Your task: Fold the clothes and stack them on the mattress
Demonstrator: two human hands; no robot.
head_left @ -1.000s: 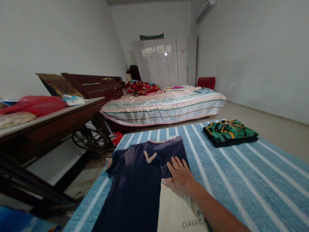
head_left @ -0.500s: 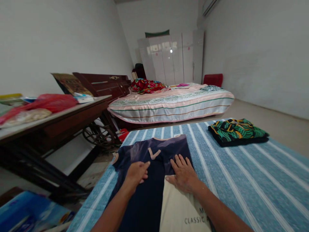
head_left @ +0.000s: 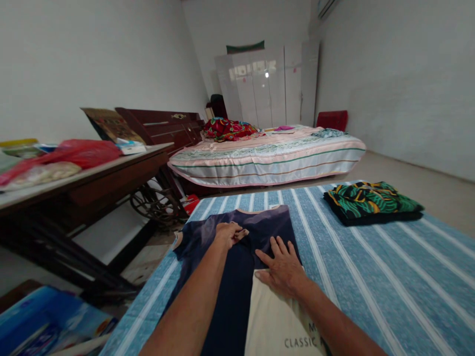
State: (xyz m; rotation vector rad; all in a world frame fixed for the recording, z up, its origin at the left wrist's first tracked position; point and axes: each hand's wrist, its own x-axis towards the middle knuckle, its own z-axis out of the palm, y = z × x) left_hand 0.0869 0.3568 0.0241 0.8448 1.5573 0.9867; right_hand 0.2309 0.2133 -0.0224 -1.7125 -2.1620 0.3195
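A navy shirt (head_left: 222, 277) lies spread at the left edge of a striped sheet (head_left: 371, 277). The left hand (head_left: 228, 233) pinches its collar area; the right hand (head_left: 282, 269) presses flat, fingers spread, on it.

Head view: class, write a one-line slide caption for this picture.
Two bare hands, left hand and right hand, press on a navy shirt on a blue striped sheet.

Room: plain white walls (head_left: 401, 74); pale bare floor (head_left: 408, 173). A glossy white wardrobe (head_left: 267, 91) stands against the far wall and reflects a light. A low bed (head_left: 267, 158) with striped bedding stands before it. A dark wooden table (head_left: 92, 183) occupies the left side.
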